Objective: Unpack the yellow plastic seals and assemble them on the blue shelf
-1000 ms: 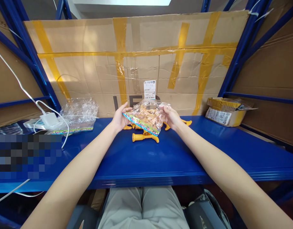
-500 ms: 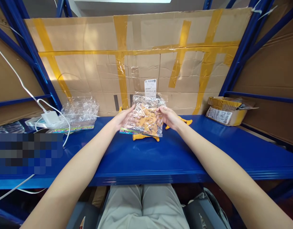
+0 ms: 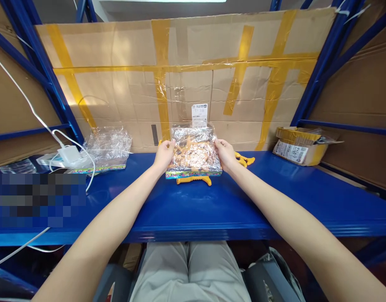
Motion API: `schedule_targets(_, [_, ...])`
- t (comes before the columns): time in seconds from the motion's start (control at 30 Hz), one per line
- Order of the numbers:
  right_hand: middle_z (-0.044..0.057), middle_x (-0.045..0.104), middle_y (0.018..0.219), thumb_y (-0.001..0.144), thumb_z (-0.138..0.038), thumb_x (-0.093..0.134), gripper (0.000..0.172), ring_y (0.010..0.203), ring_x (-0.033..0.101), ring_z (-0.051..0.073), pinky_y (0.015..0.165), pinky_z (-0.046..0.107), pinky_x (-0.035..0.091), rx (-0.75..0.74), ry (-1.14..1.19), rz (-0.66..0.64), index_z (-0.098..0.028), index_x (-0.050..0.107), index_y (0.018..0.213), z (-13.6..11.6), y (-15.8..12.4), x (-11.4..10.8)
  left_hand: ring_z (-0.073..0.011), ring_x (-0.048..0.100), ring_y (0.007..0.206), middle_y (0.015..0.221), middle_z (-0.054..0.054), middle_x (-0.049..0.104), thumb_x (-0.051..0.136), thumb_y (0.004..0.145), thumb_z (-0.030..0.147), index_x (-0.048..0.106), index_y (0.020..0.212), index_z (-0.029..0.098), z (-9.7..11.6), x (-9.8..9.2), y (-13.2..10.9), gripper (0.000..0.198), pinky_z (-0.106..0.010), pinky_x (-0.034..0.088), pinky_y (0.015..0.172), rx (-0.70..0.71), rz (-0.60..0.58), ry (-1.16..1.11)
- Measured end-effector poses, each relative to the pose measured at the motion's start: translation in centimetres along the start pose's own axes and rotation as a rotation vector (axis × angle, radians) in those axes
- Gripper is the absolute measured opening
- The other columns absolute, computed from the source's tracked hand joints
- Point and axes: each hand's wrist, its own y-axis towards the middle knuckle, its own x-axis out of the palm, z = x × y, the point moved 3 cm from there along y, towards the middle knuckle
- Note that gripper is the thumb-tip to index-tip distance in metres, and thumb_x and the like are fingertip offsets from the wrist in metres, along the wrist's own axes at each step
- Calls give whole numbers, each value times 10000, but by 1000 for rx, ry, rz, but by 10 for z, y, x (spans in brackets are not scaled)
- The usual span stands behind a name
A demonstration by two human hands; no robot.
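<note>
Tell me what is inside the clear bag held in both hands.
Orange plastic pieces fill the clear bag, held at its sides by the left hand and right hand. Crinkled, shiny film hides their exact shape and number.

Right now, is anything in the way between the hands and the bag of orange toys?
No, nothing. The left hand and the right hand both hold the bag by its sides.
</note>
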Motion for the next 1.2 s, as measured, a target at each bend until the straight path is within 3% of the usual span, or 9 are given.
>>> schedule_targets(0.23, [-63, 390, 492, 811, -477, 644, 418, 484, 345, 88, 484, 230, 293, -85, -202, -38, -205, 447, 563, 1, -10, 8, -71, 275, 267, 365, 104, 276, 447, 961, 302, 335, 641, 224, -8, -8, 9, 348, -197, 178, 335, -8, 107, -91])
schedule_targets(0.4, [-85, 349, 406, 880, -450, 595, 372, 359, 306, 84, 380, 229, 245, -88, -219, 17, -224, 435, 630, -6, -14, 7, -66, 269, 261, 384, 114, 295, 505, 922, 261, 391, 678, 220, -9, -14, 13, 273, -199, 164, 328, 18, 153, -111])
schedule_targets(0.5, [-101, 372, 401, 892, -516, 558, 352, 292, 289, 81, 320, 222, 240, -4, -161, -28, -232, 446, 718, -9, -17, 8, -62, 251, 259, 381, 121, 304, 534, 900, 252, 432, 711, 218, -10, -19, 17, 217, -199, 157, 323, 38, 159, -118])
schedule_targets(0.67, [-41, 582, 639, 877, -450, 619, 286, 404, 508, 79, 339, 196, 386, 173, -90, -94, -208, 485, 804, -7, -22, 12, -52, 225, 264, 381, 111, 310, 526, 903, 265, 445, 695, 204, -7, -19, 16, 232, -200, 112, 322, -12, 79, -143])
schedule_targets(0.83, [-27, 608, 720, 908, -298, 602, 173, 528, 601, 84, 481, 202, 508, 246, 117, -94, -192, 517, 801, -4, -23, 16, -53, 190, 265, 387, 106, 272, 552, 886, 428, 477, 707, 203, 0, -13, 9, 297, -214, 67, 321, -48, -39, -189])
schedule_targets(0.93, [-15, 623, 692, 915, -222, 581, 159, 556, 606, 90, 542, 216, 534, 289, 201, -65, -180, 535, 768, -5, -21, 14, -55, 191, 263, 373, 103, 265, 590, 850, 483, 493, 696, 204, 0, -12, 7, 333, -219, 58, 320, -73, -69, -192])
schedule_targets(1.03, [-1, 637, 646, 901, -168, 579, 132, 523, 572, 89, 508, 206, 497, 331, 186, -106, -162, 580, 769, -6, -20, 13, -49, 182, 267, 366, 103, 261, 616, 836, 457, 481, 663, 199, -2, -11, 7, 339, -216, 57, 321, -79, -118, -172])
schedule_targets(1.2, [-62, 511, 494, 878, -185, 597, 234, 411, 428, 62, 420, 175, 365, 243, 135, -45, -180, 524, 655, -3, -14, 9, -34, 205, 293, 387, 103, 292, 658, 814, 315, 443, 608, 187, -8, -9, 10, 324, -192, 94, 332, -32, -114, -166])
